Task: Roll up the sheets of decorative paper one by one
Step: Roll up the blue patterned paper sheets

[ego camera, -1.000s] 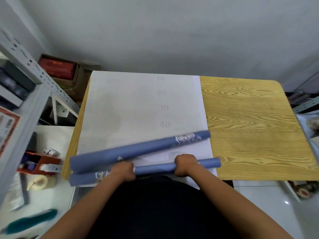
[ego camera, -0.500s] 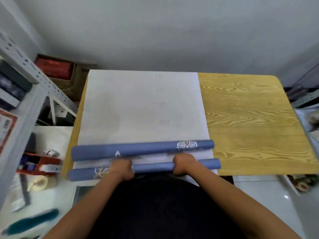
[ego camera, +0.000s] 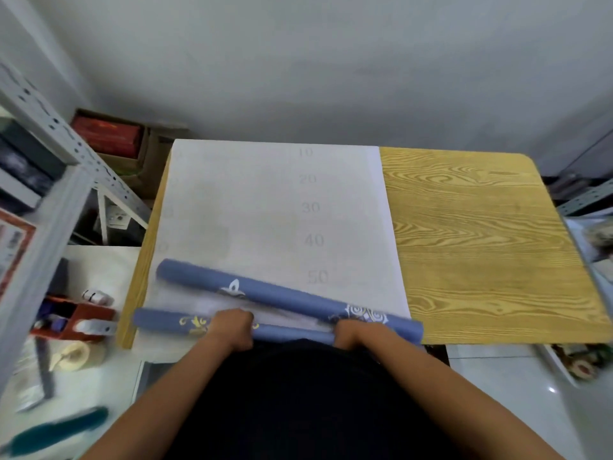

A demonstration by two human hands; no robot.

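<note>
Two blue rolls of decorative paper lie at the near edge of the wooden table [ego camera: 481, 247]. The near roll [ego camera: 172, 322] runs along the table edge; my left hand [ego camera: 232, 330] and my right hand [ego camera: 353, 335] both grip it with curled fingers. The far roll [ego camera: 282, 295], with white ornaments, lies slanted just beyond it, its left end farther from me and its right end beside my right hand. A white sheet [ego camera: 265, 210] with faint printed numbers covers the table's left half under both rolls.
A metal shelf rack [ego camera: 49, 167] stands at the left, with a low white surface holding a red tape dispenser [ego camera: 79, 318], a tape roll [ego camera: 74, 355] and a teal object [ego camera: 56, 429]. Boxes [ego camera: 109, 134] sit behind. The table's right half shows bare wood.
The far roll has swung: earlier its right end pointed away, then it lay level, now its left end lies farther away. My hands stay on the near roll.
</note>
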